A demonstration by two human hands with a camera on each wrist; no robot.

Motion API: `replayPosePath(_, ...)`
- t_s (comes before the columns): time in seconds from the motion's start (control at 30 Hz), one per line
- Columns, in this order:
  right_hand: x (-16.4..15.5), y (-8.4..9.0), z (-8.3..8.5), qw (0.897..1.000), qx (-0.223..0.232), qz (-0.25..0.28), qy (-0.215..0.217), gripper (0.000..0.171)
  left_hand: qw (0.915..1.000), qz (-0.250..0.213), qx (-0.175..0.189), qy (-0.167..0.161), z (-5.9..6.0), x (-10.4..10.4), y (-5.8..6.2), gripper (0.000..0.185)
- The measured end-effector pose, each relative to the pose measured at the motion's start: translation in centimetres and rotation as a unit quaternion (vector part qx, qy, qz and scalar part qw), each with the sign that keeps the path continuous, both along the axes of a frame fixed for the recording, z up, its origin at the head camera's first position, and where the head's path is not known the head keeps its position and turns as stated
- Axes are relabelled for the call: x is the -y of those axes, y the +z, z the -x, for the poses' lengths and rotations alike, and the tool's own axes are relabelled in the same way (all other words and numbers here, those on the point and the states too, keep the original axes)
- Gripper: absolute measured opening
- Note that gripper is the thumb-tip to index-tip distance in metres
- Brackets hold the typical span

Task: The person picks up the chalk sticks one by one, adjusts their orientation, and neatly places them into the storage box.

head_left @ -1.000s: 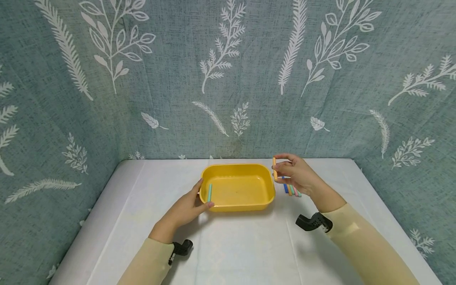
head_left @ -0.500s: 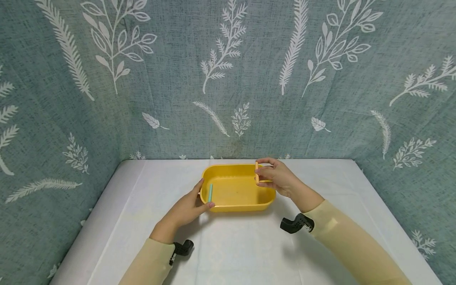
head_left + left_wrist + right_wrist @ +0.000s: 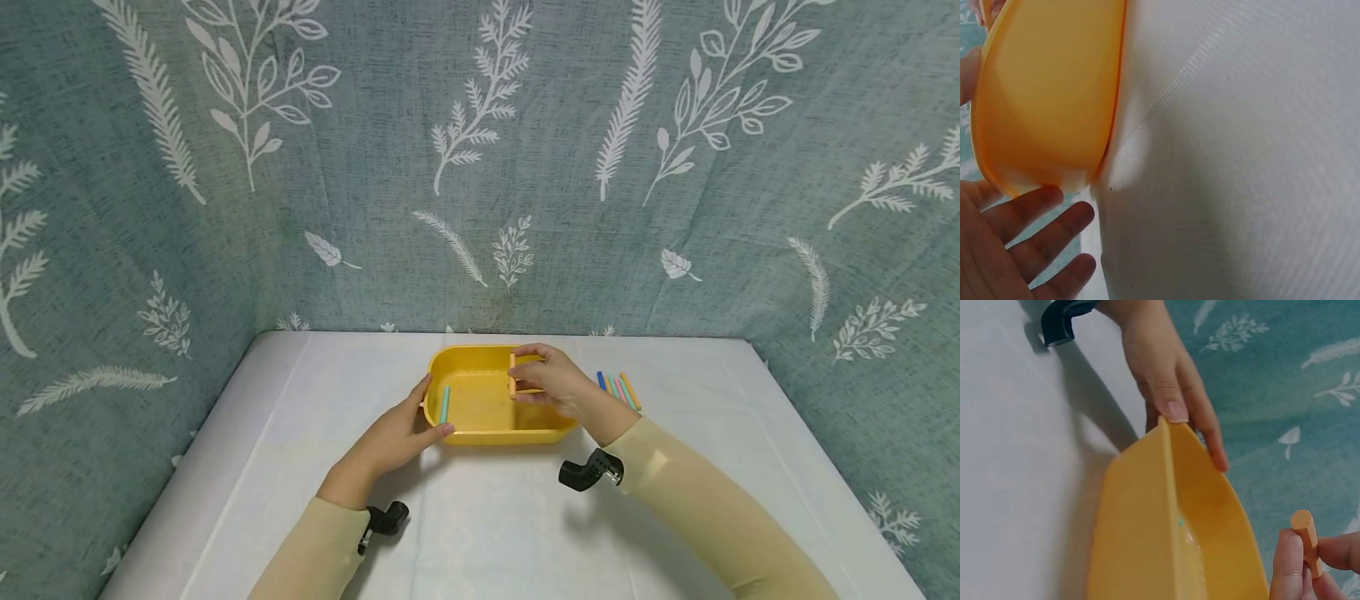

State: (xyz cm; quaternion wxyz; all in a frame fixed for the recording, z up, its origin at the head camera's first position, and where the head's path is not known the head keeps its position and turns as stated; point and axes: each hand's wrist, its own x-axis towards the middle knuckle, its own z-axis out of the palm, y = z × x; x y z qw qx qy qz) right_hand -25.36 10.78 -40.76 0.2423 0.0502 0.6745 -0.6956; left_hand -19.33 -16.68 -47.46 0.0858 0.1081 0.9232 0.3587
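left hand [image 3: 396, 435] rested against the left end of the yellow tub [image 3: 480, 429], thumb on the rim and fingers at the outer wall, steadying it rather than clenching it; the wrist view showed the fingers [image 3: 1035, 231] fairly straight beside the tub's underside. tub stood on the white table cover [image 3: 487, 533], near the back middle. one teal chalk stick [image 3: 445, 404] lay inside the tub by its left wall, just beside the left thumb.

right hand [image 3: 551, 385] was over the tub's interior, pinching an orange chalk stick [image 3: 512, 374] upright between thumb and fingertips [image 3: 1288, 565]; the stick was in the air above the tub floor, not yet set down.

further right, on the cover and just beside the tub's right end, a small row of loose chalk sticks [image 3: 619, 390] lay side by side: blue, green, pink, orange as far as could be told.

judgement: one stick in, one in hand over the tub, roughly four left outside. early in the work.
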Motion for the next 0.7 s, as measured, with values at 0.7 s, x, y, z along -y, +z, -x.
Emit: replayPosePath(0.7, 4.3, -3.7, 1.2, 1.0, 0.015, -0.018, -0.012, 0.037, 1.0, 0.006, 0.005, 0.0, 0.1, 0.0, 0.2, 0.099)
